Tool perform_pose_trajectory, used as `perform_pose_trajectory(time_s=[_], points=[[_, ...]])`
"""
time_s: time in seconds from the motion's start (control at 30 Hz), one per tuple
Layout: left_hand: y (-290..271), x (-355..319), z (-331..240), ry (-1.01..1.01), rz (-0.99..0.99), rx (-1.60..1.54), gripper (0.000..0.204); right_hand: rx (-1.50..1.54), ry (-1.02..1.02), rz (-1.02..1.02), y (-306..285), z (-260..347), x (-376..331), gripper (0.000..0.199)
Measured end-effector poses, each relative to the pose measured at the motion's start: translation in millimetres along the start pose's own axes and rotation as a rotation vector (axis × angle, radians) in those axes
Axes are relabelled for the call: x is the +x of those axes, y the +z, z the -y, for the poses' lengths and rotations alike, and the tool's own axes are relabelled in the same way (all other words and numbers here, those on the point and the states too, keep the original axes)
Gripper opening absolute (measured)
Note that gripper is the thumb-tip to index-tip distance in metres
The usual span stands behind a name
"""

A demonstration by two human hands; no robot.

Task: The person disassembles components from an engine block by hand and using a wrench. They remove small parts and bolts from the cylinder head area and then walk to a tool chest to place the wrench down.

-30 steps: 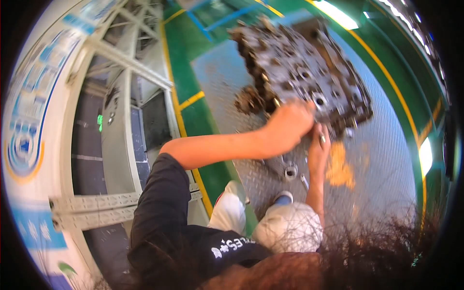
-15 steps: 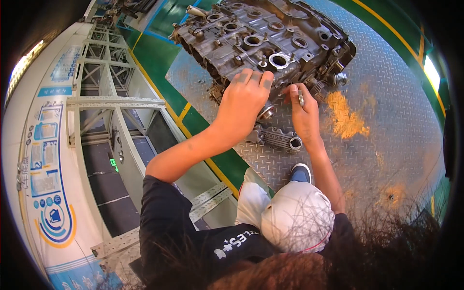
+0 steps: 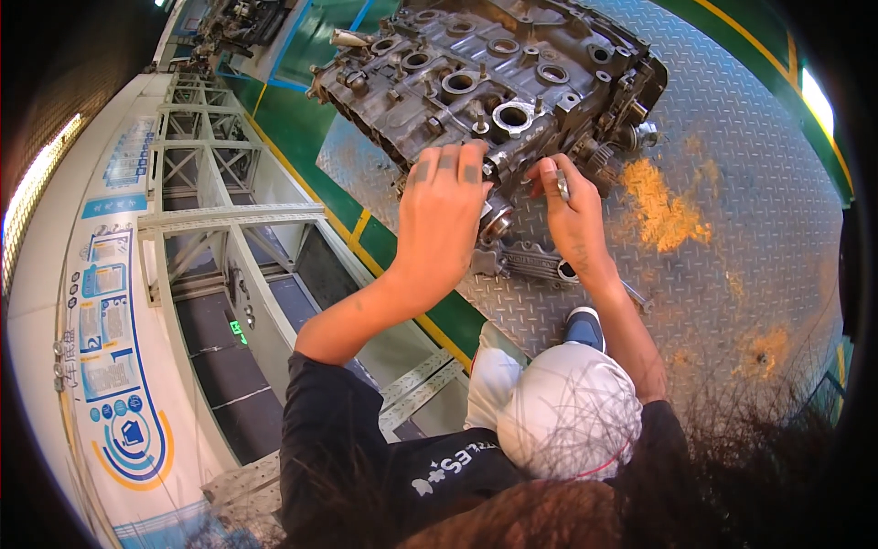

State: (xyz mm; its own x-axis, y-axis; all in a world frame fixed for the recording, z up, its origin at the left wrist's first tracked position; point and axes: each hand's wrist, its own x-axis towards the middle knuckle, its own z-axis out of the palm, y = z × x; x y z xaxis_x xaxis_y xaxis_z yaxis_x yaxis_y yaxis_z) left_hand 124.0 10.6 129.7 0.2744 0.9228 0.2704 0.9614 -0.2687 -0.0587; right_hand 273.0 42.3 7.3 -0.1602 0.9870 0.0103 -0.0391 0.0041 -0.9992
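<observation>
Apparently one view only, from the head: one big engine block point(image 3: 498, 82), dark and greasy-looking, lying over the patterned metal plate point(image 3: 713, 274), within reach of two bare hands. Left hand point(image 3: 441, 215) with its back uppermost, fingers side by side and curled at the near edge of the block; fingertips and thumb partly hidden – cannot tell whether pressing, pinching or merely resting. Right hand point(image 3: 574, 215) near it, at the near corner, thumb and fingers drawn in close together; one small silvery piece point(image 3: 562, 186) among them, cannot tell whether pinched or worn as a ring.

As for handling, likely very heavy, stiff all through, and slippery wherever oily; hard to dent, though smooth rims probably easy to scratch. Best taken by the thick outer edges at both ends, keeping clear of the thin studs point(image 3: 480, 122) and the ribbed wheel point(image 3: 599, 157).

By count: two hands, one engine block, at least seven round openings point(image 3: 512, 117) on its top, one ribbed wheel, one long grey cover point(image 3: 530, 263) on the plate, partly hidden by the right hand, one thin silvery rod point(image 3: 633, 293), one blue shoe point(image 3: 585, 328), one large orange patch point(image 3: 654, 206) – smaller stains not clearly countable.
</observation>
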Motion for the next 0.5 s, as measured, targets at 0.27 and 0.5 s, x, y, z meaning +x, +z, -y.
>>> perform_pose_trajectory(time_s=[0.27,0.5], points=[[8.0,0.7,4.1,-0.075,0.143,-0.089,0.032,0.01,-0.015,-0.005,-0.7,0.6,1.4,0.032],[-0.8,6.5,2.7,0.085,0.086,-0.029,0.037,-0.02,0.005,0.035,-5.2,-0.2,2.4,0.039]])
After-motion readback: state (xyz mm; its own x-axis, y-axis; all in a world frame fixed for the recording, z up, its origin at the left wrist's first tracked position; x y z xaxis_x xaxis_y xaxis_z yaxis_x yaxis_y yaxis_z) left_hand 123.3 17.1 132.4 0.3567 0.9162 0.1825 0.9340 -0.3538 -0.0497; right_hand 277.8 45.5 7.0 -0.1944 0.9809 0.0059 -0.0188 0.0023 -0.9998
